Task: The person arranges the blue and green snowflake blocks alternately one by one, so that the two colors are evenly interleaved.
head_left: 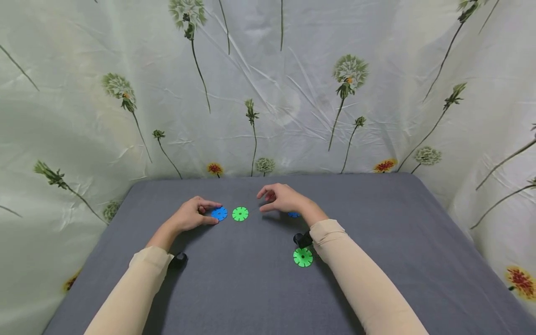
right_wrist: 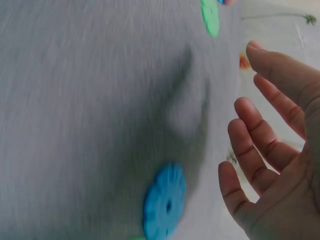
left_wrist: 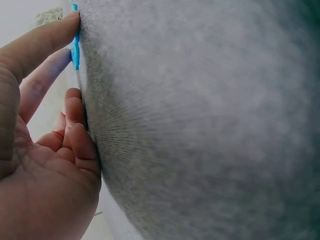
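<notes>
Disc point(head_left: 219, 213), blue, sits pinched in the left hand point(head_left: 191, 214) — the right hand point(head_left: 283, 198) hovers empty, loosely curved.

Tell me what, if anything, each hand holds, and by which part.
The left hand holds a blue disc by opposite edges, between thumb and fingertip. The right hand holds nothing.
</notes>
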